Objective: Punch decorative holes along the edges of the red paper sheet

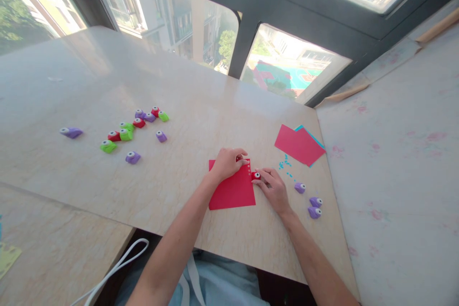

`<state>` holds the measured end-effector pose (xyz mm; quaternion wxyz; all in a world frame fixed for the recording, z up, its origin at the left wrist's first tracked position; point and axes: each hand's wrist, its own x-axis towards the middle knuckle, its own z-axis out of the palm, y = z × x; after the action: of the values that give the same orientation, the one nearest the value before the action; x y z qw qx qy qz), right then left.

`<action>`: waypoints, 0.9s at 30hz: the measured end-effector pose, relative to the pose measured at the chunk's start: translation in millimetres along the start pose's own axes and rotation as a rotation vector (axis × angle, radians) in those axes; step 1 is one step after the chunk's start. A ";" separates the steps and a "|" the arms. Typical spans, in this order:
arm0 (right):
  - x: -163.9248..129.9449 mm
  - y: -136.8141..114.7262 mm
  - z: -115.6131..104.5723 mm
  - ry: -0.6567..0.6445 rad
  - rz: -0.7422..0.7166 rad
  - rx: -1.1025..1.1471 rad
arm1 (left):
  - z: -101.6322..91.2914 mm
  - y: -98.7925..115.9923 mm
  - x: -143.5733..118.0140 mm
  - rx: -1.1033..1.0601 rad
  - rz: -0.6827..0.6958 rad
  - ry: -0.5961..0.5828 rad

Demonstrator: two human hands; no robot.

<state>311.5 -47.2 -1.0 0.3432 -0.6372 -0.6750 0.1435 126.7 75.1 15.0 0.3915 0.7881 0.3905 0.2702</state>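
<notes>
A square red sheet of paper (233,191) lies on the table in front of me, with a short row of small punched holes along its upper right edge. My left hand (228,165) rests on the upper part of the sheet, thumb and forefinger gripping near its top right corner. In my right hand (274,189) is a small red craft paper punch (256,176) with a round white-and-dark button. The punch sits at the sheet's right edge, just below the holes; whether paper is inside its slot is hidden.
Blue paper bits (285,163) are scattered right of the sheet, below stacked red and blue paper (299,146). Purple punches (314,212) lie at right. Several green, red and purple punches (126,134) are grouped at left. A white cable (122,263) hangs by the front edge.
</notes>
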 end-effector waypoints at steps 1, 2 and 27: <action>0.0 0.2 0.1 0.005 -0.001 0.000 | -0.2 -0.9 0.3 -0.023 -0.005 0.000; 0.1 0.6 0.3 0.009 -0.003 -0.002 | -0.2 -1.7 0.6 -0.036 -0.010 0.001; -0.8 5.7 -0.9 -0.002 0.010 0.028 | 4.1 0.1 4.5 0.055 -0.018 0.003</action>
<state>316.4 -47.3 -4.2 0.3508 -0.6357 -0.6700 0.1551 132.3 77.1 13.4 0.3715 0.7947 0.4054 0.2572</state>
